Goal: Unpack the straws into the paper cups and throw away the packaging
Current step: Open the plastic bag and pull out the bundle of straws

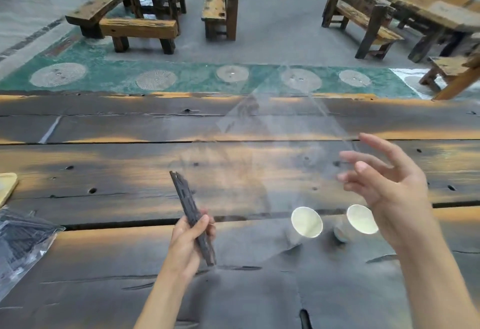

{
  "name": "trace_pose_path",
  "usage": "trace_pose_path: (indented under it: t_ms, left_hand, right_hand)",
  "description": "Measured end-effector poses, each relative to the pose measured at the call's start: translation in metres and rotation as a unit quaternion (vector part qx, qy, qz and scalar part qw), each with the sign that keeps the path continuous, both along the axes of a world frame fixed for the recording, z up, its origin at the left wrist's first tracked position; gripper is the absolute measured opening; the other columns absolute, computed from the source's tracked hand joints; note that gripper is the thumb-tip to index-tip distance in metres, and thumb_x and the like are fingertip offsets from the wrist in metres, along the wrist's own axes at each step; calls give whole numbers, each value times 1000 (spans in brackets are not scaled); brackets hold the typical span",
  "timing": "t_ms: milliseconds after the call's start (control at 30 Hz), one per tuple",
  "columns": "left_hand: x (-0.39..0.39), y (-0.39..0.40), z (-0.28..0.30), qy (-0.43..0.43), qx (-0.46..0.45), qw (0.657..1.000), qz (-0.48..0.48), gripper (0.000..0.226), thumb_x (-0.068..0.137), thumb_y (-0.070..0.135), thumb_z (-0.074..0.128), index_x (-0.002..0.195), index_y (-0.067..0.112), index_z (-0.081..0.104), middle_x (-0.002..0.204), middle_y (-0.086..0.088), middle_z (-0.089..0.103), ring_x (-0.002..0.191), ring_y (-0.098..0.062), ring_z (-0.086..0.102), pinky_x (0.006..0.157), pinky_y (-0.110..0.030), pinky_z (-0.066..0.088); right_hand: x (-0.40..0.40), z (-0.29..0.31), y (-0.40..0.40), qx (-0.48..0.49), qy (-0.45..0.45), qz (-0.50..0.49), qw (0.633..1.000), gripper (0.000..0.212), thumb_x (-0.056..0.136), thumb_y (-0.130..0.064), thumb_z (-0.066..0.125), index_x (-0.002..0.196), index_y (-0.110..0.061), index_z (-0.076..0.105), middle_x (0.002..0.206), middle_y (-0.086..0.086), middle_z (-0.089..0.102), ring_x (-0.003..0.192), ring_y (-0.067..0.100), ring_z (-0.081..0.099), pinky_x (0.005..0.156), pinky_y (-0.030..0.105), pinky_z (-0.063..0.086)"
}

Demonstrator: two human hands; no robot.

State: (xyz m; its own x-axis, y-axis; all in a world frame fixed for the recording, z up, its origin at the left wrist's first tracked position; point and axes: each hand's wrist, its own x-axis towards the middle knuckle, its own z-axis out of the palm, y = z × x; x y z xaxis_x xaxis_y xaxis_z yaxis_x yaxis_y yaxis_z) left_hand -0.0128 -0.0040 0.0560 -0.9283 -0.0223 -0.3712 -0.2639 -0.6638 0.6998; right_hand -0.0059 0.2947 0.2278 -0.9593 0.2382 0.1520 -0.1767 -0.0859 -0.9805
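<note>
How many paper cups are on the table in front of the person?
2. One paper cup stands toward the near edge of the wooden table; the other paper cup is just to its right, partly behind the right hand. None seem hidden.

straws: dark bundle, held tilted | paper cups: two, empty | clear packaging: airborne

the long dark wooden plank table filling the lower frame looked rough, cracked and knotted, its charred matt face worn to orange grain. the bundle of black straws at lower centre looked matt. two white paper cups at lower right had smooth pale insides. the clear plastic bag at lower left looked glossy and crinkled.
</note>
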Motion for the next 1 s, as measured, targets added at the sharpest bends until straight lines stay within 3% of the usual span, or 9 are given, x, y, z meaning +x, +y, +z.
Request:
trace_pose_path:
  t_ms: [100, 200, 300, 400, 567, 667, 867, 1000]
  left_hand:
    - [0, -18, 0, 9, -43, 999, 9, 13, 91, -5, 52, 97, 7, 55, 68, -6, 62, 51, -15, 56, 52, -21, 51]
    - [0, -32, 1, 14, -64, 998, 15, 14, 92, -5, 52, 96, 7, 56, 69, -7, 62, 52, -14, 56, 52, -20, 50]
    - [1, -42, 1, 22, -73, 997, 21, 14, 92, -5, 52, 97, 7, 56, 69, -6, 61, 53, -12, 55, 52, -19, 50]
    - [2, -50, 1, 25, -82, 996, 31, 9, 91, 4, 55, 98, 7, 59, 67, -4, 61, 51, -11, 55, 49, -17, 49]
    - [4, -59, 0, 45, -112, 992, 34, 16, 84, 15, 62, 99, 8, 61, 69, -5, 62, 56, -13, 56, 53, -20, 50]
    - [4, -60, 1, 60, -121, 990, 37, 14, 87, 10, 59, 101, 6, 60, 70, -5, 62, 56, -12, 57, 54, -21, 50]
    - [4, -62, 4, 77, -127, 987, 57, 15, 85, 10, 60, 100, 5, 60, 68, -3, 61, 58, -11, 57, 56, -20, 51]
    - [7, -63, 8, 89, -138, 985, 60, 11, 87, 8, 59, 98, 8, 61, 68, -2, 61, 60, -11, 58, 57, -20, 52]
  right_hand:
    - [-7, 3, 10, 118, -2, 55, 992, 56, 88, 8, 60, 130, -29, 60, 103, 17, 74, 67, 31, 68, 62, 30, 55]
    - [-16, -1, 6, 179, 17, 96, 979, 55, 89, 13, 59, 125, -28, 60, 96, 17, 71, 63, 29, 64, 61, 30, 52]
    - [-22, -13, -1, 273, 41, 75, 958, 41, 93, 14, 52, 108, -22, 64, 85, 10, 63, 60, 23, 60, 58, 28, 49]
    - [-26, -23, -6, 343, 44, 32, 938, 39, 94, 13, 45, 103, -16, 69, 84, 9, 56, 61, 18, 56, 58, 22, 49]
    - [-29, -32, -14, 293, -55, 33, 954, 32, 98, 5, 43, 101, -11, 70, 81, 11, 56, 62, 7, 54, 61, 13, 47]
    - [-29, -35, -17, 275, -85, 20, 958, 14, 97, -12, 57, 99, -12, 71, 84, 7, 63, 63, 8, 56, 61, 11, 47]
    - [-32, -49, -15, 315, -139, -11, 939, 14, 87, -21, 72, 100, -16, 74, 89, 4, 72, 87, 24, 68, 79, 31, 52]
    - [-29, -50, -15, 293, -141, 8, 945, 2, 84, -21, 76, 86, -22, 77, 88, 11, 67, 79, 22, 61, 77, 35, 47]
